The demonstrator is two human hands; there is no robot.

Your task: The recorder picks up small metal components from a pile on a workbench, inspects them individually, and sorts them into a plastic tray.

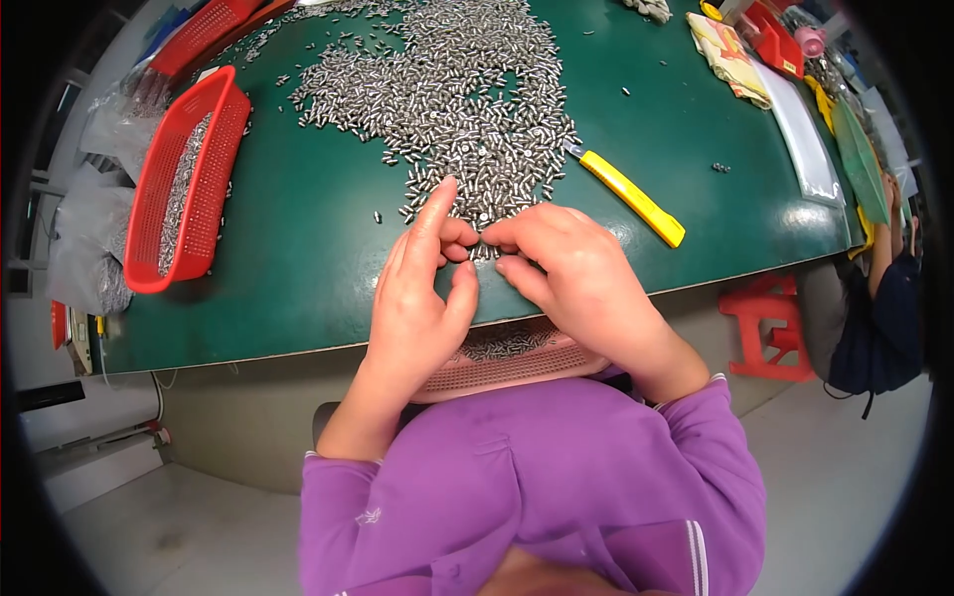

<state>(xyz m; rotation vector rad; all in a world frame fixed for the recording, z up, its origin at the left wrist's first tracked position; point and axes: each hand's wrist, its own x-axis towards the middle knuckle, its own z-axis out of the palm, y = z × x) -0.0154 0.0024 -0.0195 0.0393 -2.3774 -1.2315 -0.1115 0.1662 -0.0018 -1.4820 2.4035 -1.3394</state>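
My purple shirt fills the space nearest me. Just beyond it, below the table edge, sits a pink perforated basket with small metal pins inside, partly covered by my forearms. Over the near part of the green tabletop, my left hand and right hand face each other around a little cluster of silvery, bullet-shaped metal pins. On the left, my index finger points out straight over the pins, my other fingers curl toward the cluster, and my thumb stands apart from them. On the right, my bent index finger and my thumb are parted, their tips at the cluster's side; I cannot tell whether they touch any single pin.

Right beyond my fingertips, the cluster runs into a broad pile of the same pins, spreading away toward the far side. Beside the pile to the right lies a yellow utility knife, its blade end toward the pins. Well to the left, a long red perforated basket holds more pins. Farther right are a clear plastic sheet, a patterned cloth and a red bin.
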